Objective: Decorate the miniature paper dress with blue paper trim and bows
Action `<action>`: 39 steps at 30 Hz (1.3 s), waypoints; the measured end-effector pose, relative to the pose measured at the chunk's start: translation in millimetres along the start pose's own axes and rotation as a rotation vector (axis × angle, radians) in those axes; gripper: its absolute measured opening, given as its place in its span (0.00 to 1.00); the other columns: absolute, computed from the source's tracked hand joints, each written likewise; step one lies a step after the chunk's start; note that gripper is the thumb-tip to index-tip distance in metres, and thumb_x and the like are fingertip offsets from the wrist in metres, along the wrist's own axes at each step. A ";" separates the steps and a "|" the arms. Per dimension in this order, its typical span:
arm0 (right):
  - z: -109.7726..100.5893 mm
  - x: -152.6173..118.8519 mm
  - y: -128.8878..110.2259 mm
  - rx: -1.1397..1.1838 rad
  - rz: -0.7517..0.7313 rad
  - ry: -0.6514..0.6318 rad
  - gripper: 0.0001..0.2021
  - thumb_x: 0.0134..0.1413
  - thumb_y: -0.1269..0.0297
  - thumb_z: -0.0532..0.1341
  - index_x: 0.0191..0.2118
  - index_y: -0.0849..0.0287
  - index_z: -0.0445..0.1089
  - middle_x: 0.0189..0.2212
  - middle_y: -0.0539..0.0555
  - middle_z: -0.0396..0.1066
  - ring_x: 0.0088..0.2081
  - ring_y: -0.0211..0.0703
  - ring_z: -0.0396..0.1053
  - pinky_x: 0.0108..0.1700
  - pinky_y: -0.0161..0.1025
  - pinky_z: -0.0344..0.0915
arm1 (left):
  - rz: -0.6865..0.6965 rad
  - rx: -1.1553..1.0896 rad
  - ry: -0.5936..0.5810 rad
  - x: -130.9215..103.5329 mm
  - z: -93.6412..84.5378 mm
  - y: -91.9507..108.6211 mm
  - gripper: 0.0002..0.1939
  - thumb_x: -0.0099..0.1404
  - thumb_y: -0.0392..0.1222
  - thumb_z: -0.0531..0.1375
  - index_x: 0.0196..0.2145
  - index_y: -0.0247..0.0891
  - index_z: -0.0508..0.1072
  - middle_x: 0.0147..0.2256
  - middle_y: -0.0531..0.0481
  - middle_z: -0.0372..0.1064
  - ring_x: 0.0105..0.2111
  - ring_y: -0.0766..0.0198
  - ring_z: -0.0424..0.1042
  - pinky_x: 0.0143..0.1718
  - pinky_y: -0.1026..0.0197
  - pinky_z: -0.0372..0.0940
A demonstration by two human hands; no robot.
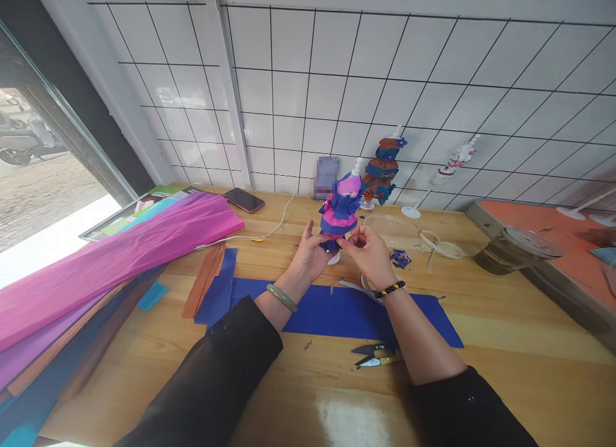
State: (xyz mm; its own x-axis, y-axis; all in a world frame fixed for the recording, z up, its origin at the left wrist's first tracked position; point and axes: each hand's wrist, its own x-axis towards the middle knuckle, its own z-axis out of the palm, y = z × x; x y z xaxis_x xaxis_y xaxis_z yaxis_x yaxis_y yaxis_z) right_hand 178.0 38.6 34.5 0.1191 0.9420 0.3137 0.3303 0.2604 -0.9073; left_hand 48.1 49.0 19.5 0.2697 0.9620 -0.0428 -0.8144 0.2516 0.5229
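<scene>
A small figure dressed in ruffled pink and blue crepe paper stands upright on a white stand, between my hands. My left hand is closed round its lower left side, with the thumb against a pink band above the blue bottom ruffle. On the right side of that band, my right hand pinches with thumb and fingertips; what lies between the fingertips is partly hidden. Under my forearms lies a long sheet of blue crepe paper. Thread snips rest nearer me, below the sheet.
Folded pink crepe paper and other colours pile up at the left, near a phone and white cable. Behind stand a brown-and-blue figure and a white one. White tape and a lidded cup are at right.
</scene>
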 end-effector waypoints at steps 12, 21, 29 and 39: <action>-4.8 -3.9 -3.3 0.029 0.005 -0.026 0.18 0.37 0.54 0.66 0.30 0.57 0.60 0.19 0.43 0.59 0.22 0.35 0.57 0.27 0.35 0.56 | -0.002 -0.058 0.048 -2.5 -1.8 3.4 0.22 0.50 0.35 0.60 0.43 0.46 0.60 0.28 0.56 0.65 0.27 0.66 0.67 0.35 0.56 0.61; -24.3 -12.9 -6.1 -0.146 -0.015 -0.086 0.17 0.46 0.48 0.60 0.27 0.59 0.65 0.21 0.48 0.63 0.23 0.36 0.58 0.26 0.34 0.55 | 0.032 0.406 0.306 -5.3 -4.8 20.7 0.25 0.53 0.55 0.60 0.45 0.42 0.61 0.39 0.43 0.65 0.25 0.63 0.70 0.29 0.56 0.64; -27.8 -33.6 6.0 -0.371 -0.057 -0.287 0.21 0.53 0.50 0.53 0.17 0.58 0.65 0.13 0.47 0.60 0.18 0.36 0.56 0.22 0.34 0.52 | 0.168 1.211 0.312 -7.5 -25.5 86.6 0.19 0.56 0.56 0.55 0.33 0.36 0.68 0.33 0.44 0.69 0.22 0.68 0.66 0.21 0.66 0.59; 13.7 -63.8 -14.3 -0.557 -0.331 -0.402 0.10 0.58 0.64 0.53 0.32 0.56 0.71 0.30 0.54 0.71 0.34 0.43 0.67 0.37 0.39 0.61 | -0.307 1.596 -0.194 -40.6 -40.4 102.4 0.07 0.46 0.42 0.60 0.24 0.36 0.72 0.19 0.52 0.66 0.19 0.67 0.64 0.19 0.67 0.57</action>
State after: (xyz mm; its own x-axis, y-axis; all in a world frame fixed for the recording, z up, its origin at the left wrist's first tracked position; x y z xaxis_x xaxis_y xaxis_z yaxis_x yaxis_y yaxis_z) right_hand 152.8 -22.3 23.6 -0.3834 0.8656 0.3220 0.7257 0.4980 -0.4747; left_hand -67.0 40.0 40.4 0.4689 0.8416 -0.2680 0.5706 -0.0570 0.8192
